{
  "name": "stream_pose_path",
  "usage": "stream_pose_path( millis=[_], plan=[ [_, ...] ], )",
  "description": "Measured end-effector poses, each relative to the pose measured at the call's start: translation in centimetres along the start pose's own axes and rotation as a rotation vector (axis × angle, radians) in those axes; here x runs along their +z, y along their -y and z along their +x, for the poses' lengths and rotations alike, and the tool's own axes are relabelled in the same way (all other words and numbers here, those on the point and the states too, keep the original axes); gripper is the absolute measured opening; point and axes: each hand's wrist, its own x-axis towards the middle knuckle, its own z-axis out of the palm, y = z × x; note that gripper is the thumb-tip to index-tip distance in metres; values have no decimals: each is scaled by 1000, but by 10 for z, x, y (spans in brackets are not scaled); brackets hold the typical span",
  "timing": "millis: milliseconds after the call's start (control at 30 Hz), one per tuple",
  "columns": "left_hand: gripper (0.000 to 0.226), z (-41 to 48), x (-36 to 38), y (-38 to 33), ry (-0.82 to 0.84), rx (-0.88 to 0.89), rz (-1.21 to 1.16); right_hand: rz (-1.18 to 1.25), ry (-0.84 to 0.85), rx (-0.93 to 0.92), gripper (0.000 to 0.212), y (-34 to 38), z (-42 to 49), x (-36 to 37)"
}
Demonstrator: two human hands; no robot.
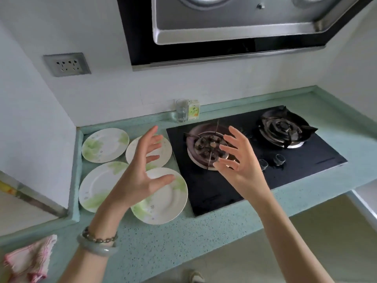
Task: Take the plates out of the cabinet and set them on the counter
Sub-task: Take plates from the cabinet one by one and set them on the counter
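Several white plates with pale green leaf prints lie flat on the teal counter (pixel 163 248), left of the stove. One plate (pixel 105 145) is at the back left, another plate (pixel 165 149) beside it, a third plate (pixel 95 186) at the front left. The nearest plate (pixel 167 203) lies by the stove's edge. My left hand (pixel 142 170) hovers above the plates, fingers spread, holding nothing. My right hand (pixel 238 160) is raised over the left burner, fingers apart and empty. No cabinet is in view.
A black glass gas stove (pixel 285 172) with two burners fills the counter's right part. A drinking glass (pixel 182 110) and a small carton (pixel 193 109) stand against the back wall. A pink cloth (pixel 30 260) lies at the near left. A range hood (pixel 234 23) hangs overhead.
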Motion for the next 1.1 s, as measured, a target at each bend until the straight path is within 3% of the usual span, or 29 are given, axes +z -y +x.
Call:
stream_pose_path(
  millis=[267,467,600,800,1100],
  plan=[
    [103,31,82,-25,346,176,-143,-116,-427,99,81,12,-103,-76],
    [104,38,201,-85,659,337,-244,-188,-863,144,80,30,-219,-163],
    [103,18,284,-128,820,411,-316,-256,-1059,185,80,36,-300,-207],
    [99,-37,404,-188,951,498,-399,-359,-1240,235,82,35,-409,-273],
    [100,-130,543,-252,1029,421,-526,-408,-1341,296,81,32,-540,-375]
  ],
)
